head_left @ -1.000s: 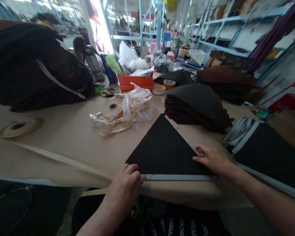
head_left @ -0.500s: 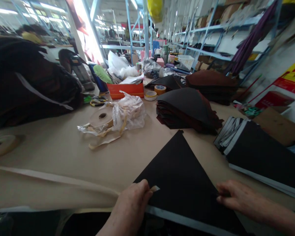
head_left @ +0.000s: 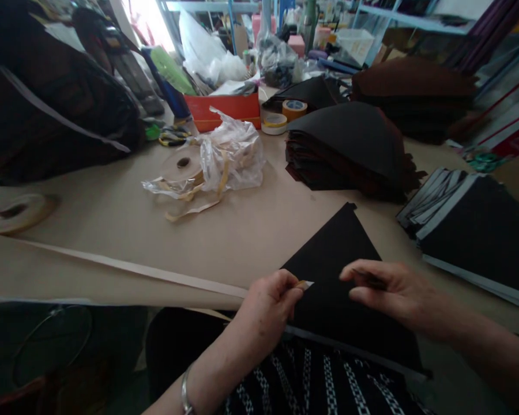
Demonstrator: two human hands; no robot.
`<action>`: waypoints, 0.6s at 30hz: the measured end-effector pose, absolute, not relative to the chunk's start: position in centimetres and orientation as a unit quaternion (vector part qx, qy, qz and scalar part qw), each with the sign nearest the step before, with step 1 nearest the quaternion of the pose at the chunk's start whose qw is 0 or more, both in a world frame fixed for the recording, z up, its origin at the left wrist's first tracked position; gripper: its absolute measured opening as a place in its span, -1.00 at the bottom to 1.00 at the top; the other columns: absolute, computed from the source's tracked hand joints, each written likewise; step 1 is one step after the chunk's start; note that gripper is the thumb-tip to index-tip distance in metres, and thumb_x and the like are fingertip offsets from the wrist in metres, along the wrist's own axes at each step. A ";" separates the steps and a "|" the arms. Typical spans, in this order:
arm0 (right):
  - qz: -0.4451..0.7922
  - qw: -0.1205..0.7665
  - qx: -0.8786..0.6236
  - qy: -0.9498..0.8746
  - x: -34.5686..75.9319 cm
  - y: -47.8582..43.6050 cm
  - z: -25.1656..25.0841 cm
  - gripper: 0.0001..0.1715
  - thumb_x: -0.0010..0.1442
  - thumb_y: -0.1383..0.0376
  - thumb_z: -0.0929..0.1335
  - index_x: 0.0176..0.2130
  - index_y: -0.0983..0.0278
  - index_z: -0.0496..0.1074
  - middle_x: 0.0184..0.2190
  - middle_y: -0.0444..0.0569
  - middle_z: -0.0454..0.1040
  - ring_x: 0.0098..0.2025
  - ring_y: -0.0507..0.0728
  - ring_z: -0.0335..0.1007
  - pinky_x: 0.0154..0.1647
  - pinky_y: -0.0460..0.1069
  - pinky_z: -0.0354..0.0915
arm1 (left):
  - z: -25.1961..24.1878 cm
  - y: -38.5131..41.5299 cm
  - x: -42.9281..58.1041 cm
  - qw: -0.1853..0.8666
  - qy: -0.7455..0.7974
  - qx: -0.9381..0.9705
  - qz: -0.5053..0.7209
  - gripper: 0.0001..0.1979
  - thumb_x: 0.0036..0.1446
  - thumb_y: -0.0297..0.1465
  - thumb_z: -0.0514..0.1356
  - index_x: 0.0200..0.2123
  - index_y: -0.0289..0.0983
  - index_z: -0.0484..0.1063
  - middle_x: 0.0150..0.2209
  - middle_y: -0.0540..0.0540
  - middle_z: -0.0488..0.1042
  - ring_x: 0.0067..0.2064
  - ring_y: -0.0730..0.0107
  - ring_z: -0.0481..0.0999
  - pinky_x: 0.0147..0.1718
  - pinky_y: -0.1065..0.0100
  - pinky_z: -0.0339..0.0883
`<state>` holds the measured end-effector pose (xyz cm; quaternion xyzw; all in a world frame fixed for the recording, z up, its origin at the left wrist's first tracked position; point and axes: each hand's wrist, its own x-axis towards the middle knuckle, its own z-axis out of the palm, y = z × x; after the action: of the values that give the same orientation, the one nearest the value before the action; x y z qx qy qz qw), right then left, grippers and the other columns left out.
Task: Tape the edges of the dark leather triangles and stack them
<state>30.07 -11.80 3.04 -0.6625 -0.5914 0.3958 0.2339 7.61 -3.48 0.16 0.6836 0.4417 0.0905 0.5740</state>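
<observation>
The left hand (head_left: 268, 302) pinches the tip of a pale tape (head_left: 134, 266) between thumb and fingers, its strip running back along the near edge of the desk (head_left: 263, 230) to a tape roll (head_left: 32, 208) at far left. The right hand (head_left: 393, 288), thumb and forefinger parted, hovers over a black sheet (head_left: 328, 308) with a pale-banded near edge, which reaches from the desk onto the person's lap. Pale-edged black sheets (head_left: 480, 225) lie stacked at right.
</observation>
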 end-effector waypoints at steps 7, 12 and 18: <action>0.497 0.232 -0.577 -0.606 25.9 -7.2 1.2 -0.88 0.15 0.27 0.31 -0.35 0.30 0.38 -0.53 -0.20 0.26 -0.48 -0.06 0.09 -0.47 -0.13 0.08 | -0.4 -3.6 7.0 0.546 0.440 0.705 0.103 -0.71 0.14 -0.29 0.08 -0.59 -0.27 0.27 -0.66 0.11 0.27 -0.59 0.56 0.20 -0.59 0.46 0.06; 0.505 0.231 -0.563 -0.612 25.9 -6.5 1.2 -0.83 0.14 0.32 0.28 -0.48 0.30 0.25 -0.58 -0.23 0.17 -0.52 -0.07 0.02 -0.51 -0.13 0.01 | -0.5 -3.4 7.1 0.534 0.441 0.715 0.099 -0.71 0.12 -0.26 0.05 -0.59 -0.25 0.21 -0.65 0.10 0.24 -0.57 0.53 0.19 -0.57 0.44 0.04; 0.304 0.199 -0.663 -0.654 29.7 -3.5 0.4 -0.87 0.12 0.35 0.23 -0.47 0.28 0.25 -0.60 -0.23 0.20 -0.53 -0.06 0.07 -0.50 -0.14 0.02 | -1.3 -2.5 5.5 0.450 0.462 0.761 0.064 -0.73 0.12 -0.25 -0.04 -0.56 -0.24 0.22 -0.62 0.07 0.18 -0.53 0.46 0.18 -0.54 0.41 0.02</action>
<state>29.74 -3.47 0.40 -0.6633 -0.6541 0.3044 0.1991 5.47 -2.52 -1.30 0.7612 0.4622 0.0641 0.4505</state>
